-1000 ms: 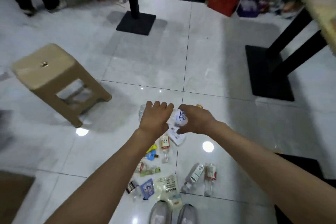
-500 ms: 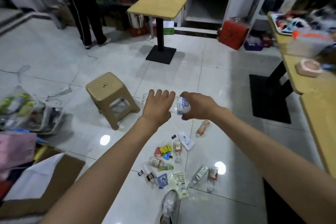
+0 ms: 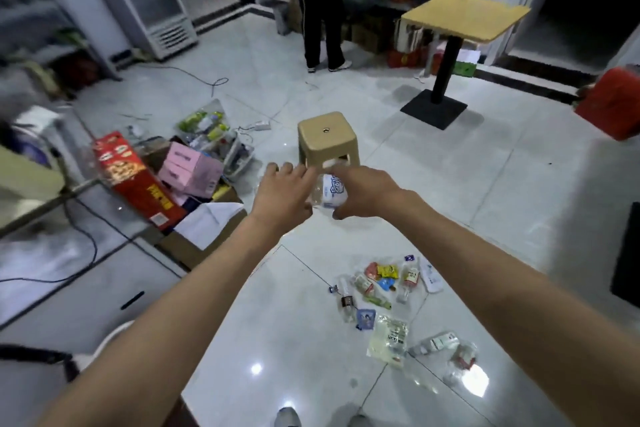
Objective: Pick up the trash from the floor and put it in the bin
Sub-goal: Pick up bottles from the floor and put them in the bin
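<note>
A: Both arms out at chest height, and the right hand [image 3: 367,192] is wrapped around a clear plastic bottle [image 3: 330,191], crinkly, with a white label printed in blue.

B: The left hand [image 3: 282,192] sits right against it at nine o'clock, fingers curled; whether it truly grips, I cannot tell.

A: Just beyond the bottle, at twelve o'clock, a squat tan plastic stool [image 3: 327,139], square top, a small hole in the middle.

B: Down at five o'clock, the rest of the trash [image 3: 391,298] lies scattered on glossy white tile: small bottles, bright foil wrappers, a flat translucent pouch.

A: At nine o'clock, an open cardboard box [image 3: 204,236] holding a red carton [image 3: 136,180] and pink boxes [image 3: 190,168].

B: At one o'clock, a square wooden table [image 3: 465,15] on a black post.
</note>
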